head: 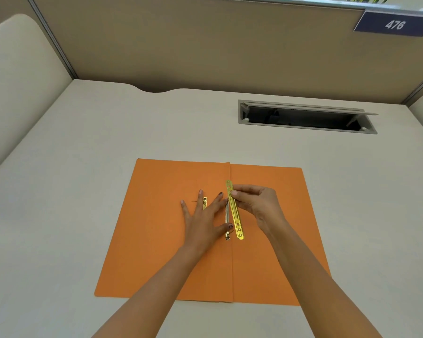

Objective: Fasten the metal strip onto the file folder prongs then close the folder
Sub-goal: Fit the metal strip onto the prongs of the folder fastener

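Above open folder (156, 252) — strip (235, 213) in right hand (257, 203)

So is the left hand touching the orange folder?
Touching. The head view shows the left hand pressed flat, fingers spread, on the open orange folder.

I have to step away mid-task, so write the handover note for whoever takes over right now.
Left hand: open, flat on the left leaf of the orange folder, fingers spread beside the fastener prongs at the crease.
Right hand: pinching the gold metal strip, held along the crease just right of the prongs.
Folder lies open on the desk.
Done: strip picked up and brought to the prongs.
Left: thread the strip onto the prongs, fasten it down, close the folder.
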`<action>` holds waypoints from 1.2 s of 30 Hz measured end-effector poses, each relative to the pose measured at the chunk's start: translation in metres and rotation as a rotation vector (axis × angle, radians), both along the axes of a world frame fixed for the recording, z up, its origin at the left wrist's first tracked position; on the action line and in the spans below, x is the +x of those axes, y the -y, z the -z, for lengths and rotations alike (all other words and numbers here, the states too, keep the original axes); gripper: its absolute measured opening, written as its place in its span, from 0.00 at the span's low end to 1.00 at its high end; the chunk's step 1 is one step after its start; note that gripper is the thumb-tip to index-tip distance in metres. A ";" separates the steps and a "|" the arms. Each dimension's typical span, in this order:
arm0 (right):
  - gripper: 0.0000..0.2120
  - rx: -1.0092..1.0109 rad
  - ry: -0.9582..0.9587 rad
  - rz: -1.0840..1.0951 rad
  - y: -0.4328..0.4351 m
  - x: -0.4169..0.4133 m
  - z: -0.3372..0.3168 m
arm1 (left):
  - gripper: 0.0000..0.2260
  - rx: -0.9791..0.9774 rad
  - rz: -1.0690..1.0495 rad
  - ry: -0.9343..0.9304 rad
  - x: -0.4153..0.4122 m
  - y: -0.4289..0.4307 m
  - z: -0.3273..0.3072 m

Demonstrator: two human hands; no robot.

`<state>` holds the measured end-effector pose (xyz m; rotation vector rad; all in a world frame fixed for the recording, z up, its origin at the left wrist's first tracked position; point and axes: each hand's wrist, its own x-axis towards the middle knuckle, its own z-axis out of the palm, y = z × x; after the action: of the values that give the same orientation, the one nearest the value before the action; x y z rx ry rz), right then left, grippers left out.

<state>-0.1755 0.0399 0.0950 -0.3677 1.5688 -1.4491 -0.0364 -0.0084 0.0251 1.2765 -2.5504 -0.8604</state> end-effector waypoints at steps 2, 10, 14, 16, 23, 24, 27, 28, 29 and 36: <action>0.08 -0.002 -0.012 0.013 0.002 0.000 0.001 | 0.32 -0.001 0.000 -0.004 0.000 0.000 0.001; 0.09 0.004 -0.012 -0.016 0.002 0.003 0.002 | 0.29 -0.002 0.004 0.005 0.000 0.000 0.003; 0.07 0.029 -0.026 0.010 0.002 0.005 0.005 | 0.29 -0.003 -0.001 0.006 0.000 0.000 0.003; 0.06 0.037 -0.031 0.027 0.003 0.006 0.008 | 0.30 -0.005 -0.003 0.010 0.000 0.000 0.003; 0.05 0.055 -0.028 0.050 0.005 0.007 0.010 | 0.29 0.000 0.001 0.007 0.000 -0.001 0.002; 0.06 0.059 -0.028 0.055 0.006 0.007 0.010 | 0.29 0.000 0.000 0.007 0.000 -0.001 0.001; 0.06 0.073 -0.034 0.076 0.009 0.006 0.011 | 0.29 -0.004 0.001 0.014 0.000 -0.001 0.000; 0.06 0.077 -0.035 0.081 0.010 0.005 0.011 | 0.29 -0.006 0.002 0.016 0.000 -0.001 0.001; 0.06 0.082 -0.035 0.083 0.010 0.005 0.011 | 0.29 -0.007 0.003 0.016 0.000 -0.001 0.001; 0.04 0.137 -0.019 0.006 0.010 0.002 0.004 | 0.29 -0.015 0.006 0.009 0.001 -0.001 0.002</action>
<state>-0.1734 0.0302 0.0912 -0.2968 1.6749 -1.3378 -0.0356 -0.0073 0.0227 1.2721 -2.5634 -0.8364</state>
